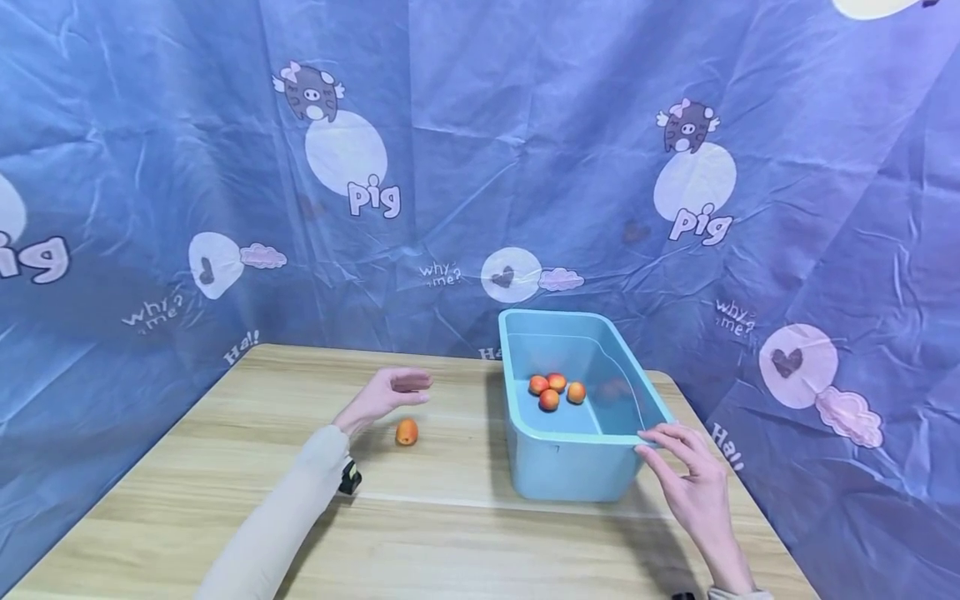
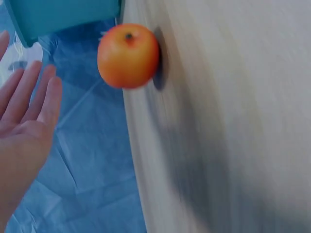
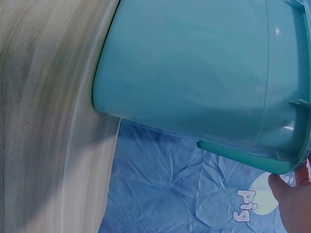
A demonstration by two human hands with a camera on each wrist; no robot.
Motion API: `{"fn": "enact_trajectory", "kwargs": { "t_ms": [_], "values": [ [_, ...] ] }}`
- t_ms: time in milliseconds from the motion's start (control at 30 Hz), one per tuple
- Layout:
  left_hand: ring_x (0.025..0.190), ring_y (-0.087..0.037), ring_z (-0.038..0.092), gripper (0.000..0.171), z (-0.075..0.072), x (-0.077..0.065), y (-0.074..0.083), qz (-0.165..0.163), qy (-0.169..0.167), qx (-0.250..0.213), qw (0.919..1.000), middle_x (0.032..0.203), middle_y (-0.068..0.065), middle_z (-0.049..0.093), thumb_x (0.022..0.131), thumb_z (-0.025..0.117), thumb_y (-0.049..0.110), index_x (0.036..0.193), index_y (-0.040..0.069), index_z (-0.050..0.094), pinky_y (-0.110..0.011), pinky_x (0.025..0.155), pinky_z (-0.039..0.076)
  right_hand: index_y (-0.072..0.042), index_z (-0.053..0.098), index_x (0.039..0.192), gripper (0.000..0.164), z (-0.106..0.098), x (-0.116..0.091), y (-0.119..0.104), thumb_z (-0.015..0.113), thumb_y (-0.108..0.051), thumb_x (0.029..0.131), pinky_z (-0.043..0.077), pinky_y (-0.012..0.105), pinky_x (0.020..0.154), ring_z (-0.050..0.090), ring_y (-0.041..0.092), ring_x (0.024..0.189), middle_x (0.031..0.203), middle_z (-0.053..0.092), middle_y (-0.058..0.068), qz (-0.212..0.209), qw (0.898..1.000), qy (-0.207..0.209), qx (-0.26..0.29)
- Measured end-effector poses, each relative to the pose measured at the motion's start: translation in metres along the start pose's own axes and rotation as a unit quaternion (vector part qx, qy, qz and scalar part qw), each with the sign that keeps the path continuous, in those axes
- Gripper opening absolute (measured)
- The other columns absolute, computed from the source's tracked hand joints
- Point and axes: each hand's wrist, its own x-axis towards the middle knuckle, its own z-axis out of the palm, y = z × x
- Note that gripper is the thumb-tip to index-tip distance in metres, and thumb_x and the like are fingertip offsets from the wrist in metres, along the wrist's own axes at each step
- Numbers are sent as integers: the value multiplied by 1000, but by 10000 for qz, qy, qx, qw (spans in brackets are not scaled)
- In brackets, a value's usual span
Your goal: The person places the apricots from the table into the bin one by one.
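Observation:
An orange-red round fruit (image 1: pixel 407 432) with a small dark stem dimple, clearest in the left wrist view (image 2: pixel 129 56), lies on the wooden table. Just behind and above it hovers my left hand (image 1: pixel 388 392), apart from the fruit; its fingers (image 2: pixel 41 94) are extended and hold nothing. To the right stands a light blue plastic bin (image 1: pixel 573 471). Several similar fruits (image 1: pixel 549 400) lie together on its floor. At the bin's near right corner my right hand (image 1: pixel 693 479) pinches the rim between thumb and fingers; the right wrist view shows only part of that hand (image 3: pixel 296 199).
The wooden table (image 1: pixel 420 542) carries the bin near its far right part. Behind and on both sides hangs a blue cloth (image 1: pixel 465 167) printed with pigs and words. A dark wrist device (image 1: pixel 349 477) sits under the left sleeve.

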Motion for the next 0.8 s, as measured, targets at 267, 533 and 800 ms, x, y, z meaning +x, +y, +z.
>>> {"fn": "enact_trajectory", "kwargs": {
  "t_ms": [267, 533, 800],
  "values": [
    [130, -44, 49, 57, -19, -11, -9, -248, -345, 42, 9991, 137, -22, 56, 86, 73, 8, 137, -5, 51, -42, 107, 44, -1, 77, 93, 39, 0, 0, 0, 81, 17, 59, 42, 13, 98, 57, 4, 106, 96, 69, 10, -4, 10000, -3, 15],
    [131, -37, 51, 64, -27, -25, -17, -735, -725, 664, 9924, 140, -18, 56, 85, 76, 17, 139, -2, 49, -51, 110, 39, -2, 77, 94, 35, 1, 0, -2, 81, 14, 63, 41, 13, 98, 57, 4, 106, 96, 69, 9, 4, 10000, -41, 13],
    [128, -39, 53, 67, -25, -29, -22, -912, -1293, 672, 9851, 138, -27, 53, 81, 79, 10, 137, -10, 47, -49, 110, 41, 3, 75, 90, 38, 1, 5, -12, 79, 21, 57, 41, 12, 98, 57, 4, 105, 92, 67, 16, -57, 10000, 24, -67]
  ]
}}
